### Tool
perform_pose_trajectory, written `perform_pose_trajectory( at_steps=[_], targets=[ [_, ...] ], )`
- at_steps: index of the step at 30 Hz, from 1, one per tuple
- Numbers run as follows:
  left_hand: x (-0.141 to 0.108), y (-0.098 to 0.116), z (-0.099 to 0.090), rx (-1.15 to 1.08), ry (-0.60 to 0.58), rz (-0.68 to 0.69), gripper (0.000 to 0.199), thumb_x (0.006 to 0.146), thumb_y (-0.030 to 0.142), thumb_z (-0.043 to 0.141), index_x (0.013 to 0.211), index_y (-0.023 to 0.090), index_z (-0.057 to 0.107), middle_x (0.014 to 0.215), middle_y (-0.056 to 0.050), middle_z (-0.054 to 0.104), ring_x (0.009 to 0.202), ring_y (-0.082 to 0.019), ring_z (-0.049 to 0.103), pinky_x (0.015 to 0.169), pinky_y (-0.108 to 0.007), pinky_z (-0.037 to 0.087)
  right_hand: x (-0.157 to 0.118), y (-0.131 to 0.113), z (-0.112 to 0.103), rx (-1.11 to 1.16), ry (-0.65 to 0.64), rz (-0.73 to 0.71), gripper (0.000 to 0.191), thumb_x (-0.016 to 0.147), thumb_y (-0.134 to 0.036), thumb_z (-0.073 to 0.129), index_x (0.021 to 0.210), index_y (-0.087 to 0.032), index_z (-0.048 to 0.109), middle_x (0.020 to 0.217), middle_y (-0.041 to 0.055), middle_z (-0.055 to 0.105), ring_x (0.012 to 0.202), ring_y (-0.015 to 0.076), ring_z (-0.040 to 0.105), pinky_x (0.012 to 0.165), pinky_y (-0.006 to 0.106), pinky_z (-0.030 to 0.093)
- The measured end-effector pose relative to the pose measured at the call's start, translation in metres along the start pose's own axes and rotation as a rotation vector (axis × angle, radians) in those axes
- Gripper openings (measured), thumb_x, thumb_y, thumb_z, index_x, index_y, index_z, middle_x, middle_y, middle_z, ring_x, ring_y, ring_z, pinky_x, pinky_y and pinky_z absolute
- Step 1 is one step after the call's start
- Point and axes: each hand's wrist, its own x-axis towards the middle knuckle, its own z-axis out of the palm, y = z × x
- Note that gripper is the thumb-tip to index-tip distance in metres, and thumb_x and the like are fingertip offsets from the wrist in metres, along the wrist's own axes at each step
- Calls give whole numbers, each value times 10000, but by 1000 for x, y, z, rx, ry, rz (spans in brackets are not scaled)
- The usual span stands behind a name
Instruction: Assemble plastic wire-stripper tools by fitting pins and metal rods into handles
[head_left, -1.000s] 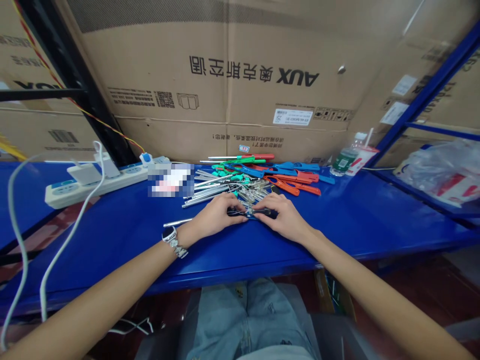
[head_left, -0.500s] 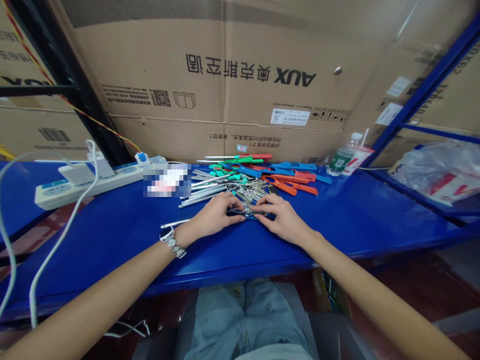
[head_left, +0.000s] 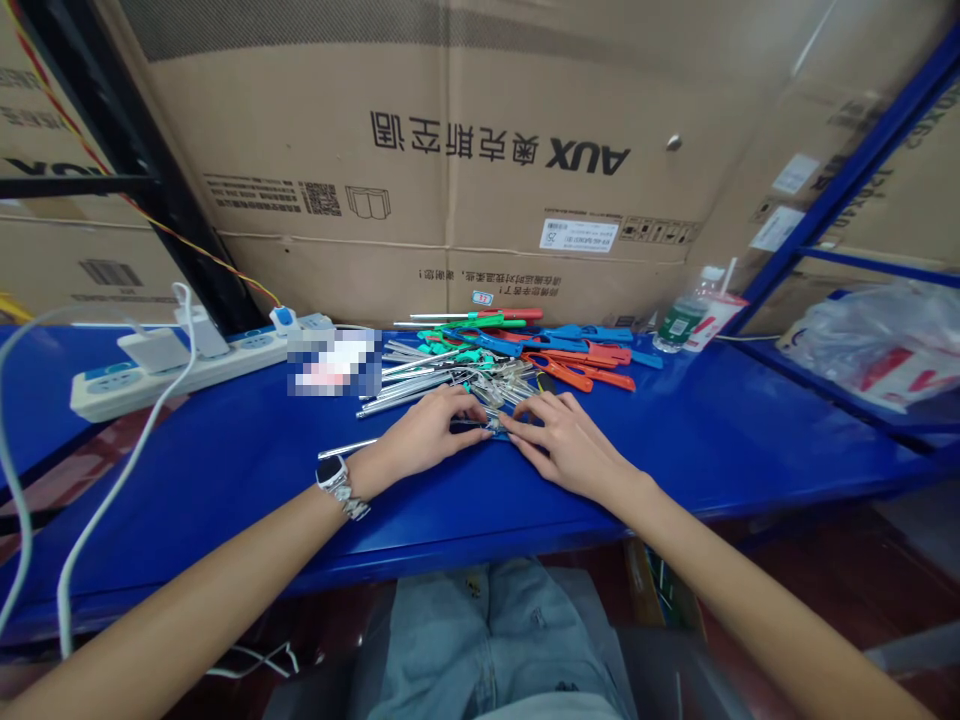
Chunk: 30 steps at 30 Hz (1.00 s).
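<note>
Close together over the blue table (head_left: pixel 420 505), both hands have their fingertips at a small clear and blue piece (head_left: pixel 493 428). My left hand (head_left: pixel 435 430), with a watch at the wrist, is closed on its left side, and a metal rod (head_left: pixel 346 449) lies under that wrist. My right hand (head_left: pixel 562 440) pinches the same piece from the right. The fingers hide most of it. Just beyond the hands is a pile of metal rods (head_left: pixel 412 385) with green, blue and orange handles (head_left: pixel 574 352).
A white power strip (head_left: pixel 225 355) with chargers and cables is at the left. A bottle (head_left: pixel 681 318) and a cup (head_left: pixel 716 318) stand at the back right, near a plastic bag (head_left: pixel 877 335). Cardboard (head_left: pixel 300 120) rises behind the table.
My right hand has turned slightly, and its fingers are now closer together at the small piece. My left hand has barely moved.
</note>
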Motion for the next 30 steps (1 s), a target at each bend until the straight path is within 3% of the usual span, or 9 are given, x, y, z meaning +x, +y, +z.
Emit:
perform_pose_trajectory(
  at_steps=[4, 11, 16, 20, 24, 30],
  targets=[
    [-2, 2, -4, 68, -6, 103, 168, 970, 348, 658, 1054, 207, 693, 1007, -50, 693, 995, -232, 627, 910, -396, 497, 0, 0, 2, -58, 2, -8, 366, 1059, -276, 484, 1388, -261, 644, 1121, 120, 699, 1027, 265, 589, 821, 406, 419],
    [-4, 1, -11, 302, -115, 289, 226, 1035, 309, 550, 1039, 203, 749, 1046, -81, 671, 949, -214, 634, 891, -374, 518, 0, -2, 2, -52, -8, -1, 346, 1065, -296, 474, 1344, -251, 674, 1138, 114, 720, 1019, 278, 593, 803, 412, 411],
    [-4, 4, -12, 408, -133, 337, 240, 1041, 281, 537, 1087, 201, 758, 1073, -94, 676, 960, -226, 635, 887, -383, 528, 5, 2, 8, 106, 65, 27, 252, 1032, -230, 547, 1150, -251, 769, 1095, 89, 746, 983, 245, 608, 791, 392, 423],
    [-4, 8, -13, 476, -141, 338, 260, 1050, 277, 517, 1112, 186, 753, 1062, -102, 680, 967, -237, 636, 892, -393, 527, 6, 2, 8, 184, 67, 47, 214, 1009, -210, 586, 1072, -235, 789, 1089, 80, 745, 983, 233, 621, 804, 392, 426],
    [-5, 9, -12, 430, -151, 320, 239, 1040, 246, 530, 1090, 172, 752, 1027, -103, 686, 952, -244, 641, 887, -400, 525, 2, -2, 3, 121, 34, 26, 249, 1021, -253, 563, 1171, -216, 758, 1123, 102, 730, 1016, 255, 614, 822, 414, 428],
    [-4, 1, -2, 86, -45, 62, 157, 952, 295, 681, 1065, 186, 682, 1043, -68, 669, 1021, -235, 631, 912, -381, 527, 0, -3, 4, 35, 11, 8, 296, 1041, -300, 537, 1272, -226, 707, 1122, 118, 723, 1030, 269, 605, 806, 404, 441]
  ],
)
